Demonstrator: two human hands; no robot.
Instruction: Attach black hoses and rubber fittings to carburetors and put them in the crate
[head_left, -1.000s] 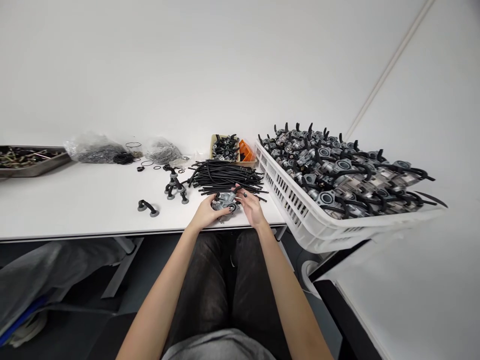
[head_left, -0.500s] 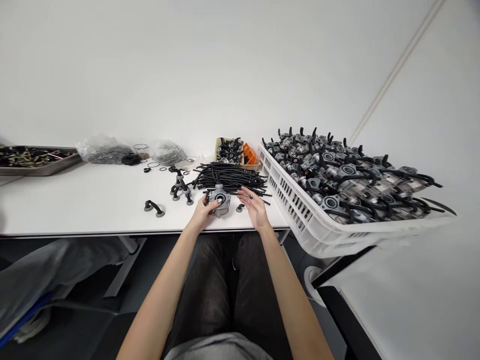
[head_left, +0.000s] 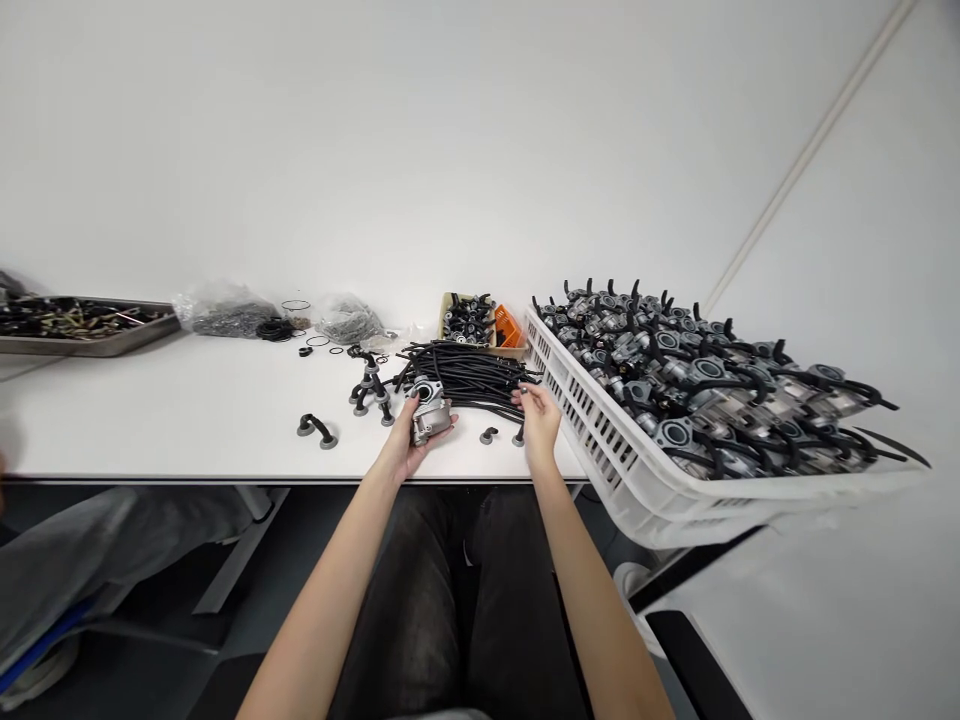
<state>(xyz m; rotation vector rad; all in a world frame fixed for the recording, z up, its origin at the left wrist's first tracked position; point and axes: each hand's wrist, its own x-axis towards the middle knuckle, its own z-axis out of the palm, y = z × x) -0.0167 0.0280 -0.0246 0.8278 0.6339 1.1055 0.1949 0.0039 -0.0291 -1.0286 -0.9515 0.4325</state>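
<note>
My left hand is closed around a silver metal carburetor, with its round flange facing up and its bowl toward me. Just behind it lies a pile of black rubber hoses. At the right ends of this pile, my right hand has thumb and fingers pinched together on a hose end; the exact grip is small and partly hidden. Short black elbow tubes with grey ends lie on the table left of the carburetor. A small elbow piece sits between my two hands.
On the right, a white plastic crate is heaped with carburetors with hoses. Behind the hose pile stand a box of small black parts and an orange bin. Clear plastic bags and a metal tray are farther left.
My right hand has moved right to the hose ends and its spread fingers have closed. My left hand has tipped the carburetor toward me. The view has shifted slightly.
</note>
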